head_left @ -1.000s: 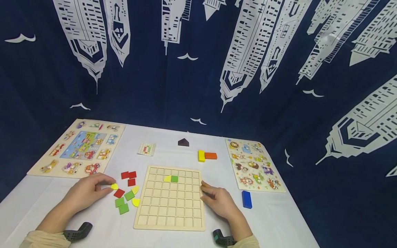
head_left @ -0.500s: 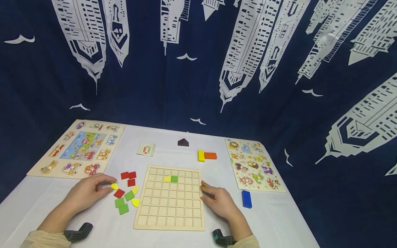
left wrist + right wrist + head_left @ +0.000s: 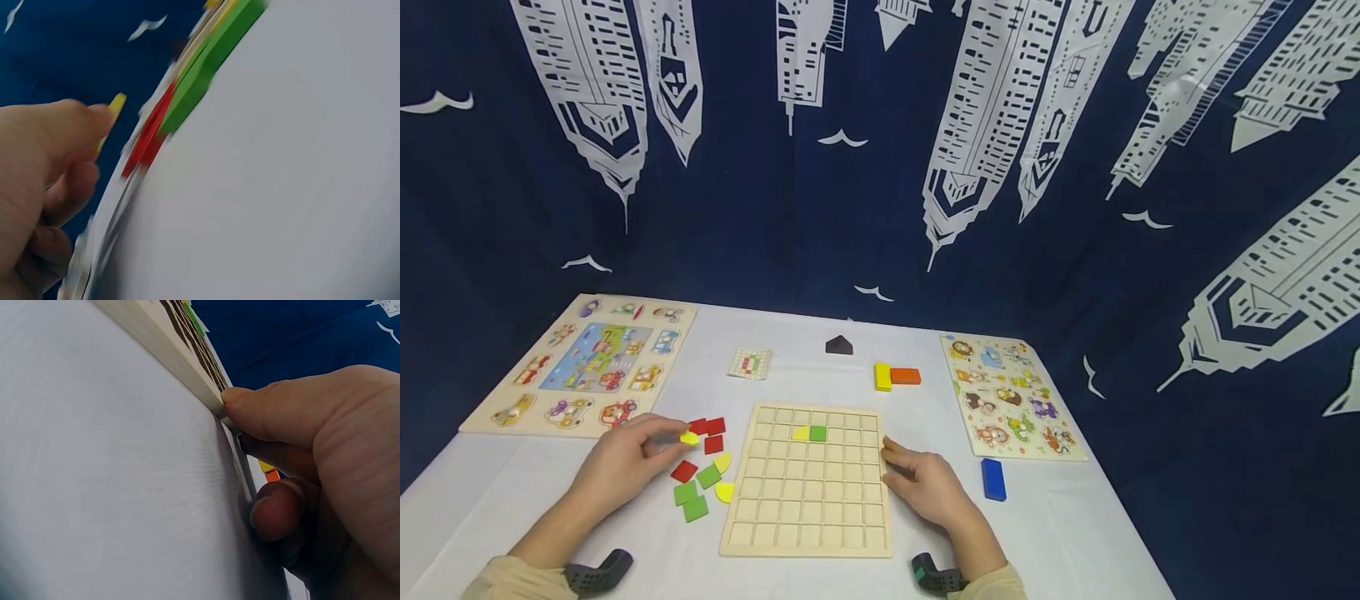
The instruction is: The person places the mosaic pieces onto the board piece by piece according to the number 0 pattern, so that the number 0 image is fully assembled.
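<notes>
My left hand (image 3: 621, 461) pinches a yellow tile (image 3: 689, 437) between thumb and fingertips. In the left wrist view, that yellow tile (image 3: 116, 105) is seen edge-on, raised off the table. Below and right of this hand lie red tiles (image 3: 684, 472), green tiles (image 3: 696, 508) and rounded yellow tiles (image 3: 724, 492). My right hand (image 3: 931, 490) grips the right edge of the wooden grid board (image 3: 808, 517); its thumb presses that edge in the right wrist view. In the board's upper rows, a yellow piece (image 3: 801, 433) sits beside a green square (image 3: 817, 433).
A small pattern card (image 3: 750, 364) lies behind the board. Further back are a dark house-shaped block (image 3: 839, 345) and yellow (image 3: 882, 377) and orange blocks (image 3: 906, 377). Picture puzzles stand left (image 3: 512, 392) and right (image 3: 992, 396), with a blue block (image 3: 993, 480) nearby.
My left hand has lifted the yellow tile and moved slightly right and away, toward the red tiles. The right hand stays at the board's edge. The head view has shifted a little.
</notes>
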Tool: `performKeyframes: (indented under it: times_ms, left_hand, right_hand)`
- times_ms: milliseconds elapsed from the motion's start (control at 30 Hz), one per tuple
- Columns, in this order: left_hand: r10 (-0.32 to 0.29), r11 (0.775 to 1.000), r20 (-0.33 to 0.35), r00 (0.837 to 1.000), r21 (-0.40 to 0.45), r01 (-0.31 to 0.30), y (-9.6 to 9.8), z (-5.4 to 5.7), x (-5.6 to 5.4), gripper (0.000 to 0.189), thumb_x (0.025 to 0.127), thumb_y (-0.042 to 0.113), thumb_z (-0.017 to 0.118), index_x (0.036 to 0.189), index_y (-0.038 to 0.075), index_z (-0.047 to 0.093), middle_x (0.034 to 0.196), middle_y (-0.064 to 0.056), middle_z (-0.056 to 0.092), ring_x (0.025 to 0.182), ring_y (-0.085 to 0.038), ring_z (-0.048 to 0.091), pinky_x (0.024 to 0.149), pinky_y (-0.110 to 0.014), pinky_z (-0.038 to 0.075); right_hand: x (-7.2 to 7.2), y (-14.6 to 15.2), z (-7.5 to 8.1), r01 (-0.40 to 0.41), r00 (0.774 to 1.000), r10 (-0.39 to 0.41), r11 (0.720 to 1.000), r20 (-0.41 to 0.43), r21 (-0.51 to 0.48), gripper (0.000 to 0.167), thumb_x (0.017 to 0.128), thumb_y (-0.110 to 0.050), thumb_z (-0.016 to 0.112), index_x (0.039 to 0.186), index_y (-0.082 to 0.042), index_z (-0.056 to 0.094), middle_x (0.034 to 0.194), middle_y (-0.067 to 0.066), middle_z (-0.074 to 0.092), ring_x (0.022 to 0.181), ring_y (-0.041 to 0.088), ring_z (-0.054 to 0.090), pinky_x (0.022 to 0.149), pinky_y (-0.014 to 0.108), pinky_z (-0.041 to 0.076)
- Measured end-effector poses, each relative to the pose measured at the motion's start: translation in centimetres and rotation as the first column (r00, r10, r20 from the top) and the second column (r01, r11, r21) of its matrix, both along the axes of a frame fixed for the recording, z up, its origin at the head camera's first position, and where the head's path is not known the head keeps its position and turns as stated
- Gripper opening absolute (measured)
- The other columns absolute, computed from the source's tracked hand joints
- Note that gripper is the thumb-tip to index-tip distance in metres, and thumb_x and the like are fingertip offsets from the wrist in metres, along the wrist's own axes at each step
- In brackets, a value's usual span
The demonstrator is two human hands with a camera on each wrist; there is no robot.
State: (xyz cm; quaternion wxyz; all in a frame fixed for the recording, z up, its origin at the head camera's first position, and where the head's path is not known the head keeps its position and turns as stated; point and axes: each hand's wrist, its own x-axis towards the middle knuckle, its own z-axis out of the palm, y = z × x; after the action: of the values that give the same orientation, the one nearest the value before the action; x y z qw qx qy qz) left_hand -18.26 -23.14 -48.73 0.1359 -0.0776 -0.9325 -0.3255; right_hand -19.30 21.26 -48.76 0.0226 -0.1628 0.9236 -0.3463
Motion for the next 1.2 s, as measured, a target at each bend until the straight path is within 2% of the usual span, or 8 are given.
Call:
performKeyframes:
  times_ms: [133,233,367,500,600,733,1000,1200]
  left_hand:
    - [-0.089,0.996,-0.008,0.996,-0.007,0.089,2.9,0.5,-0.6,0.032,0.081,0.023,0.089,0.110,0.022,0.077,0.088,0.010,0.064,0.056,-0.003,0.047,0.049,-0.023,0.039]
    - [-0.137,0.991,-0.005,0.991,-0.009,0.137,5.5,1.0,-1.3,0.029,0.082,0.026,0.088,0.108,0.024,0.077,0.083,0.014,0.059,0.057,-0.002,0.046,0.050,-0.023,0.038]
    - [-0.160,0.986,0.022,0.987,0.042,0.159,9.1,1.6,-2.5,0.025,0.083,0.027,0.087,0.106,0.024,0.078,0.088,0.013,0.064,0.056,-0.007,0.047,0.051,-0.025,0.039]
    - [-0.173,0.984,0.072,0.982,0.064,0.169,12.2,1.6,-3.7,0.018,0.083,0.028,0.085,0.099,0.030,0.078,0.103,0.011,0.072,0.075,-0.011,0.060,0.065,-0.028,0.046]
    - [-0.172,0.985,0.102,0.980,0.028,0.170,14.2,1.4,-4.6,0.012,0.083,0.030,0.085,0.088,0.033,0.075,0.099,0.013,0.071,0.085,-0.010,0.062,0.071,-0.031,0.049]
    - [-0.190,0.981,0.108,0.976,-0.013,0.192,16.5,1.6,-5.7,0.014,0.083,0.029,0.086,0.080,0.031,0.072,0.090,0.014,0.067,0.074,-0.007,0.058,0.066,-0.031,0.050]
    - [-0.240,0.958,0.100,0.966,-0.136,0.252,18.8,2.0,-6.3,0.010,0.084,0.024,0.085,0.081,0.026,0.076,0.092,0.011,0.069,0.079,-0.008,0.061,0.066,-0.032,0.052]
    - [-0.237,0.958,0.102,0.966,-0.143,0.250,18.8,1.6,-6.4,0.008,0.085,0.022,0.084,0.083,0.026,0.078,0.094,0.010,0.070,0.084,-0.009,0.064,0.070,-0.035,0.054]
  right_hand:
    - [0.0,0.2,0.1,-0.020,1.000,0.020,1.000,0.001,0.009,0.041,0.095,-0.021,0.072,0.135,-0.010,0.067,0.151,-0.003,0.055,0.140,0.022,0.052,0.114,0.047,0.041]
    - [0.0,0.2,0.2,-0.020,1.000,0.020,1.000,0.006,0.017,0.042,0.096,-0.021,0.072,0.135,-0.010,0.067,0.151,-0.004,0.054,0.141,0.022,0.051,0.114,0.047,0.041]
    - [-0.1,0.1,0.3,-0.015,1.000,0.015,1.000,0.015,0.020,0.042,0.096,-0.022,0.072,0.136,-0.011,0.067,0.151,-0.005,0.054,0.141,0.021,0.051,0.115,0.046,0.040]
    - [-0.2,0.0,0.1,-0.022,1.000,0.022,1.000,0.011,0.011,0.041,0.096,-0.021,0.072,0.135,-0.010,0.067,0.151,-0.004,0.054,0.141,0.022,0.051,0.115,0.047,0.040]
    - [-0.2,0.0,0.1,-0.025,1.000,0.025,1.000,0.008,0.010,0.041,0.096,-0.021,0.072,0.135,-0.009,0.067,0.151,-0.003,0.055,0.141,0.023,0.052,0.114,0.047,0.040]
    - [-0.1,0.2,0.0,-0.020,1.000,0.020,1.000,0.008,0.016,0.041,0.096,-0.021,0.072,0.135,-0.010,0.068,0.150,-0.004,0.055,0.140,0.023,0.052,0.114,0.047,0.041]
    - [-0.2,0.2,0.0,-0.035,0.999,0.036,0.999,-0.009,0.016,0.041,0.097,-0.022,0.072,0.135,-0.010,0.067,0.150,-0.002,0.056,0.139,0.024,0.053,0.113,0.048,0.042]
    - [-0.3,0.3,0.0,-0.032,0.999,0.033,0.999,-0.012,0.015,0.040,0.097,-0.022,0.071,0.135,-0.009,0.067,0.150,-0.003,0.056,0.139,0.023,0.053,0.113,0.047,0.042]
